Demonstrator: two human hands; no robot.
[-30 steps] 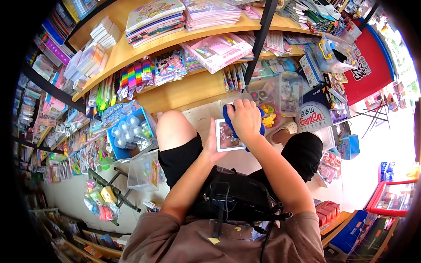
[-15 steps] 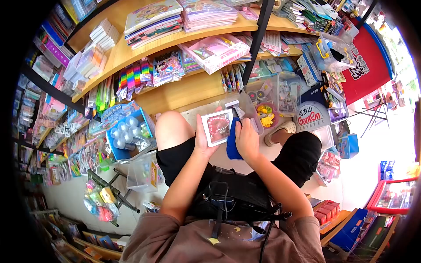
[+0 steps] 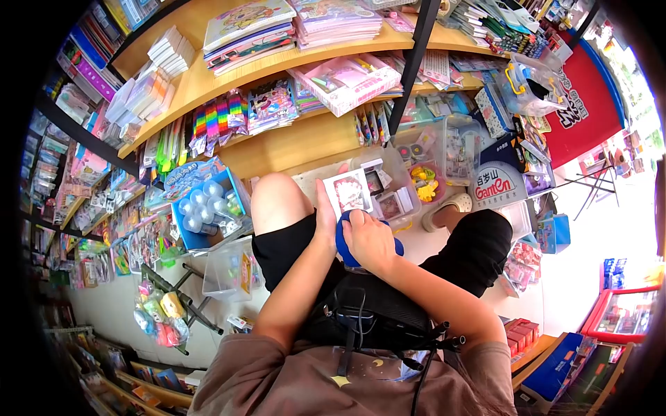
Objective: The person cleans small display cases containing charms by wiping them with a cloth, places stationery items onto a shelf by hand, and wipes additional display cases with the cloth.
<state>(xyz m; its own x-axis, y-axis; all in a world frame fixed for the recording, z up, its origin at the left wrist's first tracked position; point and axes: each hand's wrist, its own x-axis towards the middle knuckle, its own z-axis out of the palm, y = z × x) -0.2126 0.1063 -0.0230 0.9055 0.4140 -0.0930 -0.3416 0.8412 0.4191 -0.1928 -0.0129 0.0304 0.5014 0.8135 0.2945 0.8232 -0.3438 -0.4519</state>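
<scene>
A flat white box (image 3: 349, 188) with a windowed front is gripped along its left side by my left hand (image 3: 324, 216). Something pink-red shows through the window, perhaps a bead bracelet. My right hand (image 3: 372, 241) is closed on a blue cloth (image 3: 343, 244), which lies against the lower part of the box and hides that corner. Just beyond my hands is a clear plastic bin (image 3: 399, 168) with small white boxes (image 3: 390, 203) inside.
Wooden shelves (image 3: 291, 151) with stationery curve across the front. On the left sits a blue carton (image 3: 186, 232) of clear-capped items. A pink tub (image 3: 438, 192) with yellow toys and another clear bin (image 3: 460, 149) stand right of my hands. A folding stool (image 3: 186, 299) is at lower left.
My right hand has brought the blue cloth from the box's right edge leftward and down onto its lower part. The box has shifted slightly, and the small boxes in the bin show more.
</scene>
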